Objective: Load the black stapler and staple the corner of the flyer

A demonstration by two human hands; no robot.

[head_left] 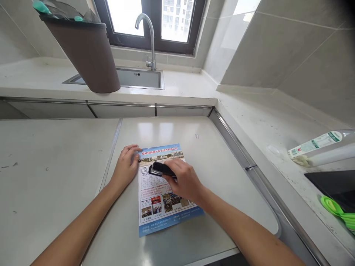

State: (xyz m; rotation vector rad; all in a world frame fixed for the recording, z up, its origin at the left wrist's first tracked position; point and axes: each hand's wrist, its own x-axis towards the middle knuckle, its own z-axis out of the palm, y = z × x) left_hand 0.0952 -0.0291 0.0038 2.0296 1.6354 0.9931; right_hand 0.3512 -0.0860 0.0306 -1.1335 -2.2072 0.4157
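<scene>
A printed flyer [155,221] with blue bands at top and bottom, photos and text lies on the white table. My left hand [128,162] is at its upper left edge, with thumb and fingers closed on the paper there. In my right hand [185,177] is a black stapler [158,169], gripped around its rear half. Its front end points left over the flyer's middle; whether it touches the paper I cannot tell. Beyond the flyer's upper right corner, a small silvery piece [196,136], perhaps a strip of staples, rests on the table.
Panels of the white table [55,166] meet at a seam left of the flyer. Behind stand a brown bin [83,55], a sink [146,77] and a faucet [152,40]. On the right counter are a labelled clear package [327,147], a black object [335,184] and green-handled scissors [337,210].
</scene>
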